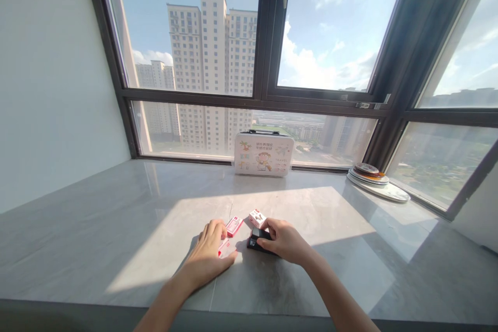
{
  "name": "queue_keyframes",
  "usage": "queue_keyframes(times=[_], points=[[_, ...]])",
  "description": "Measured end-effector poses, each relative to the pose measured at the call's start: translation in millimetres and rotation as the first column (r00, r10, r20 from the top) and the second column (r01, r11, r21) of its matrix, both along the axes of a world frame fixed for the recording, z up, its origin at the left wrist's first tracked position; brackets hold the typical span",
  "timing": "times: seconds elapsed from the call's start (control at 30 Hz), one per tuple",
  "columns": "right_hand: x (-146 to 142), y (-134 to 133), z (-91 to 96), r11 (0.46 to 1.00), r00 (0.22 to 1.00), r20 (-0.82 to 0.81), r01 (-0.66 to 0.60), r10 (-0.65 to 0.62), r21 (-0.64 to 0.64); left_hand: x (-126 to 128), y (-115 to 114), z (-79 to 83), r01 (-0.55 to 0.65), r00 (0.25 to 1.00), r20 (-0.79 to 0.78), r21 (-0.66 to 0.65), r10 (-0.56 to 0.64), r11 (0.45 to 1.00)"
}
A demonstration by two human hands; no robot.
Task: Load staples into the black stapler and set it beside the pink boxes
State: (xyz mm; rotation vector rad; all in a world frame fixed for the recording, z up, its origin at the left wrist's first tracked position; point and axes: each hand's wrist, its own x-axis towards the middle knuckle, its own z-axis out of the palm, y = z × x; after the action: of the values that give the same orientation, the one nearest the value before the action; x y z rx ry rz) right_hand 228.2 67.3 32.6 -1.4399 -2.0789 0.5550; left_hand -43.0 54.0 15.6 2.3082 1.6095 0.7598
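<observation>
My right hand [286,240] grips a black stapler [254,239] from its right side, thumb in front and fingers behind. The stapler rests on the grey marbled ledge. To its left, my left hand [210,249] is curved low over the ledge, thumb and fingers apart. Between them shows a white item with red marks [224,247], partly hidden by the hand. A red-and-white small box [234,226] lies just beyond the left fingertips. Behind the stapler, close to my right fingers, sits a small white box with a printed picture [257,218].
A white case with cartoon prints and a black handle [264,154] stands upright against the window. Stacked plates [369,179] lie in the right corner by the glass. The ledge [116,238] ends at a front edge near me, and a white wall rises at left.
</observation>
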Motion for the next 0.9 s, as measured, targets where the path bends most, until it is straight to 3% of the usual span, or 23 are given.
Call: queue_keyframes(times=[0.2, 0.37, 0.53, 0.7, 0.9], points=[[5, -11, 3.5, 0.999, 0.998, 0.053, 0.041, -0.041, 0.001, 33, 25, -18.0, 0.108, 0.99, -0.085, -0.063, -0.113, 0.992], [25, -8, -2.9, 0.97, 0.97, 0.042, 0.241, -0.241, -0.007, 77, 30, -39.3, -0.047, 0.988, -0.147, 0.054, 0.055, 0.997], [35, 29, -7.1, 0.923, 0.923, -0.015, 0.384, -0.384, 0.031, 109, 18, -53.4, -0.135, 0.98, -0.11, 0.252, 0.167, 0.958], [19, 54, -8.7, 0.935, 0.933, -0.06, 0.355, -0.355, -0.012, 116, 21, -49.5, -0.139, 0.981, -0.09, 0.31, 0.175, 0.94], [0, 13, -30.5, 0.963, 0.947, -0.182, 0.254, -0.266, -0.085, 110, 23, -49.6, -0.088, 0.979, -0.142, 0.348, 0.145, 0.934]])
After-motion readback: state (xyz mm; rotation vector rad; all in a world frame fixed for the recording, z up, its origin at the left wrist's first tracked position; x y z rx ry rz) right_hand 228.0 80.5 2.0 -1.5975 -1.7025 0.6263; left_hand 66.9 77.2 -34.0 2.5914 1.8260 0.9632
